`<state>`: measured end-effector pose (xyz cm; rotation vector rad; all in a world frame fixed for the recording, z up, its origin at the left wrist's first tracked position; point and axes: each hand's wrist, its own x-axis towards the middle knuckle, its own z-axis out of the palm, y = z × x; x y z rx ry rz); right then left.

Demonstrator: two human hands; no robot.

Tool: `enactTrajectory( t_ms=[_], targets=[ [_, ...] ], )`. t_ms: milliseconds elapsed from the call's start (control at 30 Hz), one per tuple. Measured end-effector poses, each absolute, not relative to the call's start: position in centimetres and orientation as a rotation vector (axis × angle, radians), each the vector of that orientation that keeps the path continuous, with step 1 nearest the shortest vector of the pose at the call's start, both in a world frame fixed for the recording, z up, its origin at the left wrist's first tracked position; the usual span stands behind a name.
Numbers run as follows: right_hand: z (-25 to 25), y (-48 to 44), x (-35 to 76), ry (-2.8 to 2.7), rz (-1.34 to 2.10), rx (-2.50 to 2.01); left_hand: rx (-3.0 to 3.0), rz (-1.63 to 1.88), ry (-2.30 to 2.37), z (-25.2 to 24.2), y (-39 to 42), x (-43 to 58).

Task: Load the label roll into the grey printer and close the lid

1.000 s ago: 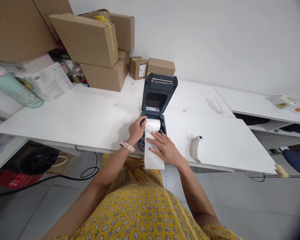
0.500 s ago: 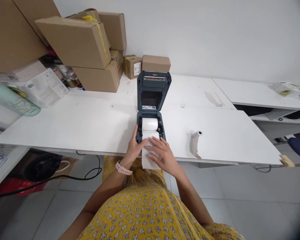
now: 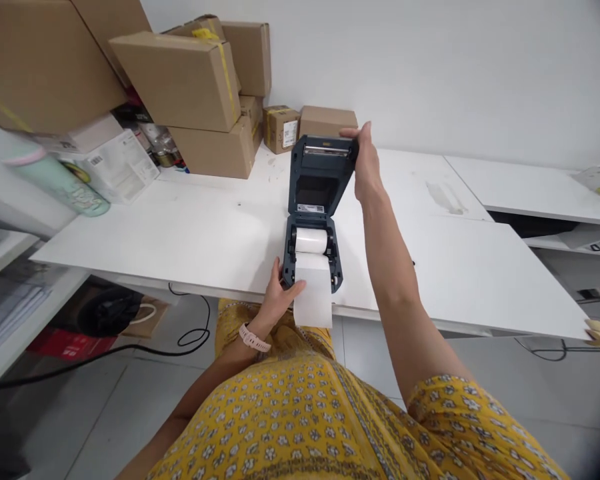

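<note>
A dark blue label printer (image 3: 311, 263) stands at the front edge of the white table (image 3: 180, 233) with its lid (image 3: 320, 180) swung up. A white paper roll (image 3: 311, 241) lies inside, and a strip of paper (image 3: 312, 293) hangs out over the table edge. My left hand (image 3: 279, 299) rests at the printer's front left corner, thumb pressed on the paper strip. My right hand (image 3: 365, 160) reaches far forward and grips the top right corner of the raised lid.
Cardboard boxes (image 3: 190, 80) are stacked at the back left, beside a white carton (image 3: 120, 167) and a mint bottle (image 3: 60, 183). Two small boxes (image 3: 310, 123) sit behind the printer. A second white desk (image 3: 530, 193) adjoins on the right. Cables (image 3: 190, 333) lie on the floor.
My right hand left the paper strip and rose to grasp the lid's top corner. My left hand stayed at the printer's front, holding the strip. The view shifted slightly.
</note>
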<state>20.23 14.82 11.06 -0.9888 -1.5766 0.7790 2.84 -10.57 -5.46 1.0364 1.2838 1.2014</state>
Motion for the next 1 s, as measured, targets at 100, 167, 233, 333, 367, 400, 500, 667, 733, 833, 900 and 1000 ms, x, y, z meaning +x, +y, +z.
enactTrajectory(
  t_ms=[100, 167, 233, 333, 367, 400, 500, 667, 733, 833, 900, 1000],
  targets=[
    [9.2, 8.4, 20.2, -1.533, 0.535, -0.921, 0.995, 1.179, 1.243, -5.6, -10.7, 2.5],
    [6.9, 2.7, 20.5, -1.505, 0.447, -0.9, 1.005, 1.176, 1.22, -5.6, -10.8, 2.3],
    [4.3, -2.4, 20.6, -1.569, 0.453, -0.898, 1.021, 1.165, 1.182, -5.5, -11.0, 2.0],
    [0.5, -7.3, 20.4, -1.63, 0.506, -1.036, 1.031, 1.144, 1.119, -5.3, -11.5, 1.6],
    [-0.6, -8.0, 20.3, -1.629, 0.537, -1.092, 1.027, 1.139, 1.11, -5.2, -11.7, 1.5],
    [-1.4, -8.5, 20.2, -1.617, 0.564, -1.136, 1.021, 1.139, 1.112, -4.9, -11.7, 1.4],
    [-3.0, -8.7, 19.7, -1.582, 0.556, -1.189, 0.995, 1.178, 1.18, -3.8, -11.2, 1.5],
    [-4.2, -8.2, 19.3, -1.558, 0.497, -1.279, 0.891, 1.213, 1.246, -2.3, -9.2, 2.5],
    [-5.0, -8.1, 19.3, -1.498, 0.565, -1.31, 0.902, 1.203, 1.211, -2.1, -8.9, 2.7],
    [-6.4, -8.0, 19.4, -1.393, 0.756, -1.349, 0.955, 1.19, 1.155, -1.9, -8.9, 2.5],
    [-6.8, -8.0, 19.4, -1.341, 0.9, -1.334, 0.969, 1.188, 1.147, -1.9, -8.9, 2.3],
    [-6.7, -8.2, 19.5, -1.287, 0.992, -1.32, 0.967, 1.191, 1.149, -2.0, -8.9, 2.2]
  ],
)
